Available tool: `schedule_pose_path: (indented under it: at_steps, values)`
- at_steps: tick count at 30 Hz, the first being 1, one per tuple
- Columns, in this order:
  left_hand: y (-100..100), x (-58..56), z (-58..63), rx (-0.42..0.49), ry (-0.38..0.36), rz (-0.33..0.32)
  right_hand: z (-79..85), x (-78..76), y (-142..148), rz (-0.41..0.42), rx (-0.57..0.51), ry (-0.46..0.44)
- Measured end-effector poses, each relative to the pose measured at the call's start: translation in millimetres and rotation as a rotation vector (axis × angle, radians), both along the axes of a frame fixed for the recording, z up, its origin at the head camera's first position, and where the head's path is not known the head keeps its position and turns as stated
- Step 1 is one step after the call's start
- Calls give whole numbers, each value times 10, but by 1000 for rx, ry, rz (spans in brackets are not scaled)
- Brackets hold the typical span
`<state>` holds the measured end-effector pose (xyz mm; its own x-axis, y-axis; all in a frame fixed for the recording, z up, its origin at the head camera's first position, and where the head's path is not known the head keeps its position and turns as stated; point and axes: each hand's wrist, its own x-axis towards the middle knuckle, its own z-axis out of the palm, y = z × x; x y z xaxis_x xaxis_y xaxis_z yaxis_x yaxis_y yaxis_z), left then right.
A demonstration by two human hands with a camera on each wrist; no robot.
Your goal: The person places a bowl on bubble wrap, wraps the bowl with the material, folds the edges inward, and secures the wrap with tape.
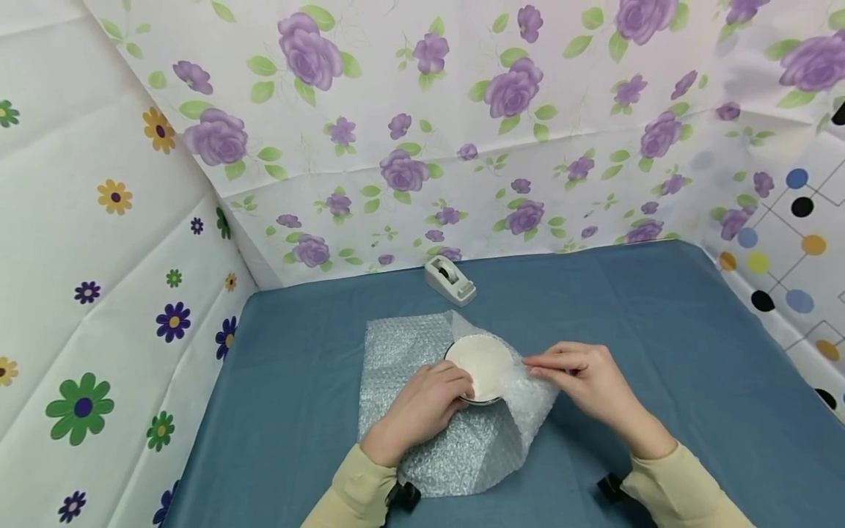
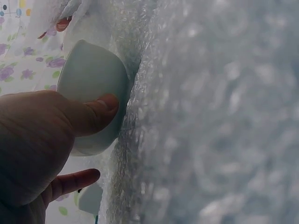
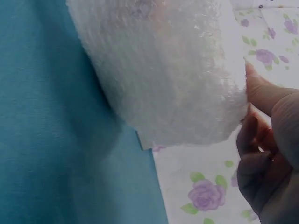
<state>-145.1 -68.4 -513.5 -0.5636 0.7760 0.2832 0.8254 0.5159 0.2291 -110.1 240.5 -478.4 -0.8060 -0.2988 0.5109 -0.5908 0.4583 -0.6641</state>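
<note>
A white bowl with a thin dark rim (image 1: 485, 359) stands upright on a sheet of bubble wrap (image 1: 399, 348). My left hand (image 1: 429, 400) holds the bowl at its near-left side, with fingertips over the rim. In the left wrist view, the thumb of that left hand (image 2: 42, 135) presses against the outer wall of the bowl (image 2: 91, 74). At the right, my right hand (image 1: 590, 378) pinches an edge of the bubble wrap, which is lifted up beside the bowl and partly over its rim. In the right wrist view, the raised bubble wrap (image 3: 163, 84) hides the bowl.
A white tape dispenser (image 1: 451, 281) stands behind the bubble wrap, near the back of the blue-covered table (image 1: 304, 352). Flowered sheets (image 1: 370, 132) hang behind the table and at its left; a dotted sheet (image 1: 792, 279) hangs at the right.
</note>
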Motion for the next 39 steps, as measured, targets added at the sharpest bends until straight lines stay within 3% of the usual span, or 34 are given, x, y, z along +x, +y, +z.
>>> schedule_pose_path:
  at_steps: [7, 15, 20, 28, 39]
  values:
    - [4, 1, -8, -5, 3, 4, 85, -11, 48, 8, 17, -117]
    - [12, 8, -1, -4, 23, 0, 125, 18, 54, 25, 29, -192]
    - [9, 9, -9, -13, 30, 1, 127, 14, 45, 6, 41, -162]
    - [-3, -9, -27, -12, 36, 2, 45, -57, -79, 41, -33, -141]
    - [-21, -36, -32, 15, 58, -25, -34, -168, -289, -110, -151, -257]
